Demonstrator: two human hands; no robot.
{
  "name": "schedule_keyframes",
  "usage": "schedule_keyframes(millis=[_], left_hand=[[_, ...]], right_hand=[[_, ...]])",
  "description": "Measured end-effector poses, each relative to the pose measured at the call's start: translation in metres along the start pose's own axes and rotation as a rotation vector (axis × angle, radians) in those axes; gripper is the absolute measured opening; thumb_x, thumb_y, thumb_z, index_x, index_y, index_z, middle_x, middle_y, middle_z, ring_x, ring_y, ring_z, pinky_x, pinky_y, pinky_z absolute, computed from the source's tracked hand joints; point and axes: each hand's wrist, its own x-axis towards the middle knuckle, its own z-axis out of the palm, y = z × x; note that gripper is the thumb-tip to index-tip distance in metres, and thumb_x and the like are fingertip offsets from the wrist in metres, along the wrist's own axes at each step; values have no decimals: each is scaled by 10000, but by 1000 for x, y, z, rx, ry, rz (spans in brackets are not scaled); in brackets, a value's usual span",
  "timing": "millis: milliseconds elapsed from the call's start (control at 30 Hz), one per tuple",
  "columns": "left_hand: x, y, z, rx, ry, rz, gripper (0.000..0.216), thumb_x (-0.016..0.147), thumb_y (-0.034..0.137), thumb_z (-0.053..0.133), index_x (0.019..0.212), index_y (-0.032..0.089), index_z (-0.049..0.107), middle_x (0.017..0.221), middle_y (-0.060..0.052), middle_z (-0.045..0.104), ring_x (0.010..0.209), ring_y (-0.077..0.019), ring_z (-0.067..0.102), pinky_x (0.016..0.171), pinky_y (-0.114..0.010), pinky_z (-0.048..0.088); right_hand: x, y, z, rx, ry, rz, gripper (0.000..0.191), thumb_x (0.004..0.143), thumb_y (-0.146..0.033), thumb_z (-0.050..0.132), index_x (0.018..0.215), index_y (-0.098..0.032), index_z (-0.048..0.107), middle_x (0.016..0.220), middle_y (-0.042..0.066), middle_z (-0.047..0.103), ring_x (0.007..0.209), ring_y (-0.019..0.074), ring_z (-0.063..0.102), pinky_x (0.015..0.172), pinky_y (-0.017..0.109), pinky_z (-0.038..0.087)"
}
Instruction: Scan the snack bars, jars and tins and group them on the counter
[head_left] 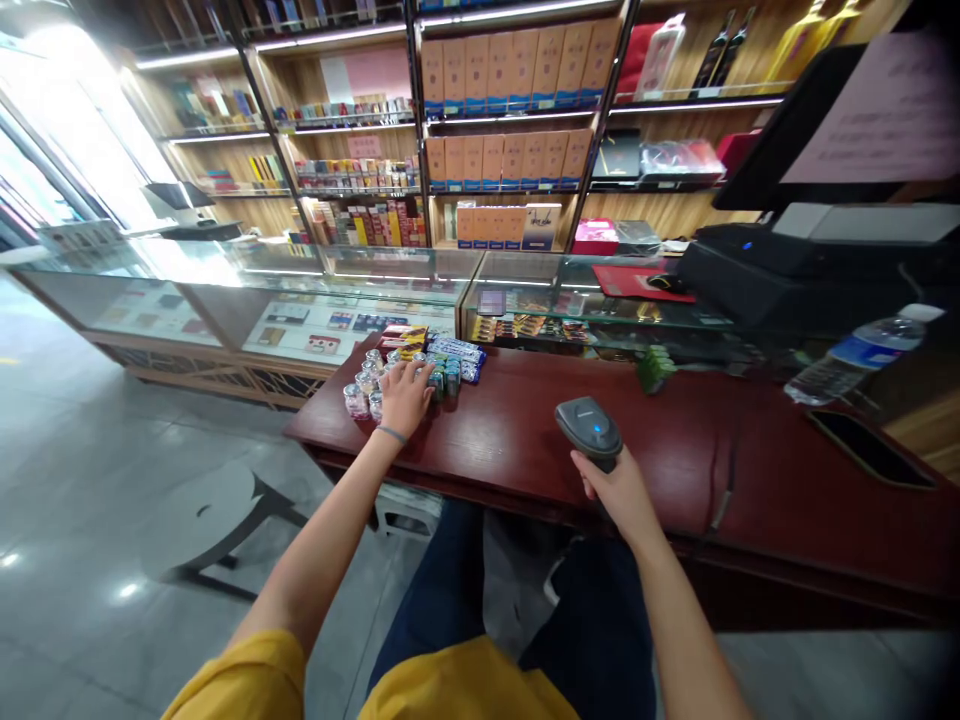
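My right hand [613, 482] is wrapped round the handle of a dark grey barcode scanner [589, 425]. The scanner is held over the near edge of the dark red desk [517, 430], a blue light glowing on its top. On the desk's left part, my left hand [406, 400] reaches over a cluster of small clear-lidded jars [356, 402], its fingers spread and touching the group. Small dark green containers [451, 378] stand just right of its fingertips. Behind them lie blue-and-white packets [457, 350] and red-and-yellow packs [403, 337]. What lies under my palm is hidden.
A small green object [655, 368] sits at the desk's back. At the right are a water bottle [855, 355], a phone [870, 448] and a dark monitor [795, 130]. Glass display counters [337, 275] run behind the desk. A grey stool [214, 515] stands at the left.
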Motion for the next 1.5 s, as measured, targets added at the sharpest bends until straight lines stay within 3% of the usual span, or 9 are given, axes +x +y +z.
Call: schedule_keyframes(millis=[100, 267, 567, 700, 800, 867, 1033, 1233, 1500], left_hand=[[-2, 1, 2, 4, -33, 23, 485, 878, 190, 605, 1346, 317, 626, 1484, -104, 536, 1396, -400, 369, 1135, -614, 214], [-10, 3, 5, 10, -26, 32, 462, 878, 165, 576, 1309, 320, 641, 1478, -85, 553, 1407, -381, 355, 1156, -623, 127], [0, 6, -6, -43, -110, 83, 242, 863, 162, 618, 1075, 260, 679, 1220, -106, 689, 1311, -364, 451, 1088, -587, 260], [-5, 18, -13, -212, -138, 114, 186, 884, 224, 639, 1069, 238, 642, 1108, -105, 694, 1171, -318, 562, 1024, -486, 404], [-14, 37, 1, -534, -166, 76, 216, 913, 290, 626, 1118, 236, 583, 1091, -64, 679, 1010, -236, 645, 920, -378, 495], [-18, 52, 22, -801, -166, -38, 248, 897, 318, 651, 1105, 231, 548, 1033, -37, 676, 918, -195, 672, 864, -339, 527], [-16, 80, 77, -1308, -103, -310, 338, 813, 273, 716, 1084, 197, 530, 1051, -67, 682, 963, -202, 705, 906, -376, 558], [-13, 81, 89, -1338, -216, -274, 361, 747, 274, 740, 1076, 174, 629, 1115, -87, 705, 1028, -221, 676, 981, -403, 524], [-14, 75, 84, -1325, -208, -316, 336, 714, 275, 723, 1018, 184, 612, 1189, -81, 690, 1090, -219, 648, 995, -376, 500]], right_hand=[[-7, -4, 3, 5, -7, 6, 374, 820, -484, 717, 1037, -201, 605, 479, -75, 549, 413, 153, 509, 470, 261, 418], [-14, -4, 6, 4, -7, 2, 418, 818, -487, 724, 1092, -198, 599, 497, -74, 562, 407, 152, 505, 466, 261, 420], [-20, -7, 10, 60, -16, 18, 441, 813, -468, 734, 1132, -198, 590, 496, -87, 544, 401, 142, 480, 446, 254, 415], [-23, -10, 10, 53, 8, 13, 410, 792, -463, 733, 1081, -199, 610, 494, -76, 556, 381, 137, 475, 419, 249, 399], [-25, -11, 10, 46, 24, 17, 402, 788, -466, 729, 1067, -203, 609, 472, -81, 547, 371, 140, 472, 409, 247, 396], [-26, -11, 8, 50, 22, 19, 407, 795, -465, 725, 1081, -204, 600, 462, -85, 540, 374, 143, 474, 412, 246, 399], [-27, -8, 2, 62, -12, 13, 402, 819, -454, 716, 1105, -212, 573, 493, -91, 547, 385, 137, 489, 425, 241, 415], [-31, -6, -3, 35, -5, 36, 395, 818, -451, 698, 1111, -223, 563, 535, -90, 566, 362, 123, 482, 396, 233, 415], [-38, -10, 0, 32, -120, 39, 370, 822, -423, 683, 1108, -234, 546, 627, -70, 605, 366, 102, 477, 373, 219, 402]])
